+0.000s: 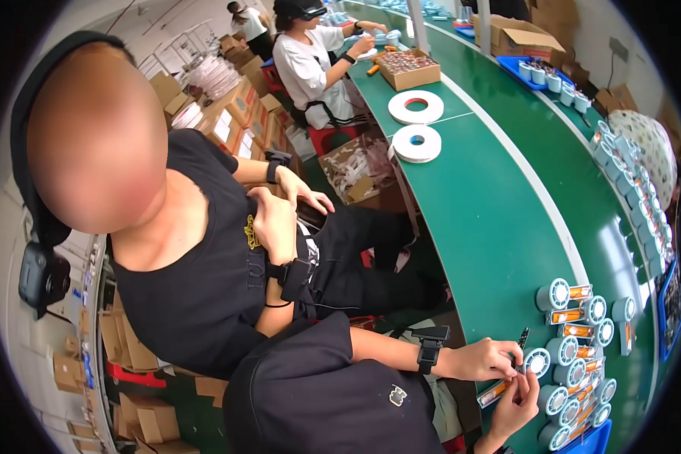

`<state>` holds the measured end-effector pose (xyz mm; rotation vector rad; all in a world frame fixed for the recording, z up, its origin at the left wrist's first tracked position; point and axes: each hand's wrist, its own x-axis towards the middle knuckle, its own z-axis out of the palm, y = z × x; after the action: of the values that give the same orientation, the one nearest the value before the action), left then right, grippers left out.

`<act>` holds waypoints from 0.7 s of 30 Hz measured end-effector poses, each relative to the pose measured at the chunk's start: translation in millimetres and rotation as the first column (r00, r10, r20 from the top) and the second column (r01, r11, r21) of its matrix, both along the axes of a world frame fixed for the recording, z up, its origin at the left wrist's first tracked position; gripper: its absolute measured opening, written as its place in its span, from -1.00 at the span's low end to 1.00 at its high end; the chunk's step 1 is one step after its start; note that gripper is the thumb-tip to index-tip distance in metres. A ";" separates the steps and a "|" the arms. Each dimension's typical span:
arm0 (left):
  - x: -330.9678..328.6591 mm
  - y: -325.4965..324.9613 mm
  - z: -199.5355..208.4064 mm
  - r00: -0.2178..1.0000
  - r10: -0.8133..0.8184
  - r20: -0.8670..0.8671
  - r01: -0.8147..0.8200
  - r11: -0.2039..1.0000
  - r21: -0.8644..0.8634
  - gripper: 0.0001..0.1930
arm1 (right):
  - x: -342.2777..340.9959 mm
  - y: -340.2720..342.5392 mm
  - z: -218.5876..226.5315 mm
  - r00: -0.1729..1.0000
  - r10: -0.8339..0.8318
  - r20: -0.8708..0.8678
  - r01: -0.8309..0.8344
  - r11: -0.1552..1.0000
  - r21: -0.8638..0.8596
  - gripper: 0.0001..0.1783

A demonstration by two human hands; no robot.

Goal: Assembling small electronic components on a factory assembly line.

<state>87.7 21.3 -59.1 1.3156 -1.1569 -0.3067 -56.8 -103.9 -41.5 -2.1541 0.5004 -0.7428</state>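
Note:
My left hand (pixel 483 360) is closed in a pinch, its fingertips meeting those of my right hand. A thin dark piece (pixel 523 337) sticks up beside the left fingertips; I cannot make out what it is. My right hand (pixel 516 408) is closed around a light-blue handheld fan body (pixel 536 362), its round head showing past the fingers. An orange cell in a handle (pixel 494 393) shows below my left hand, partly covered by the fingers. Just beyond my hands, several similar fan bodies (pixel 562 350) with orange cells in their handles lie in rows on the green bench.
Two rolls of white tape (pixel 416 144) lie farther along the green bench (pixel 484 257). A co-worker (pixel 181 250) sits at my left, hands near the lap. Another person (pixel 310 68) works beside a carton of small parts (pixel 410 72). A blue tray (pixel 594 440) stands lower right.

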 end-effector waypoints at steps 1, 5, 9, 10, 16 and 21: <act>-1.6 -0.1 -0.4 1.000 0.011 0.002 -0.011 1.000 -0.008 -0.96 | -0.3 0.9 0.7 1.000 -0.012 -0.003 0.012 1.000 0.024 -0.64; -4.5 -2.6 -2.0 1.000 0.026 0.000 -0.026 0.999 -0.039 -0.96 | -0.6 7.2 1.9 0.999 -0.028 0.042 0.026 0.998 0.056 -0.62; 12.5 -2.8 3.4 0.999 0.039 -0.003 -0.040 0.997 -0.067 -0.96 | -0.6 13.3 14.3 0.998 0.025 0.059 -0.025 1.000 0.005 -0.61; 5.5 1.4 5.5 0.998 0.056 0.032 -0.054 0.997 -0.050 -0.95 | -3.8 17.1 22.3 0.999 0.051 0.000 -0.051 0.999 0.005 -0.58; 1.1 0.6 12.5 0.998 0.067 0.005 -0.067 0.997 -0.043 -0.95 | -3.0 21.1 14.5 0.993 0.042 0.107 -0.041 0.999 -0.016 -0.63; -4.1 -0.7 12.2 0.994 0.061 0.085 -0.060 0.998 -0.018 -0.94 | -14.3 19.5 -6.4 1.000 -0.016 0.000 0.016 1.000 0.026 -0.73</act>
<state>83.6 20.6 -46.9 1.3581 -1.1865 -0.1982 -71.1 -84.4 -47.8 -2.1283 0.5254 -0.7411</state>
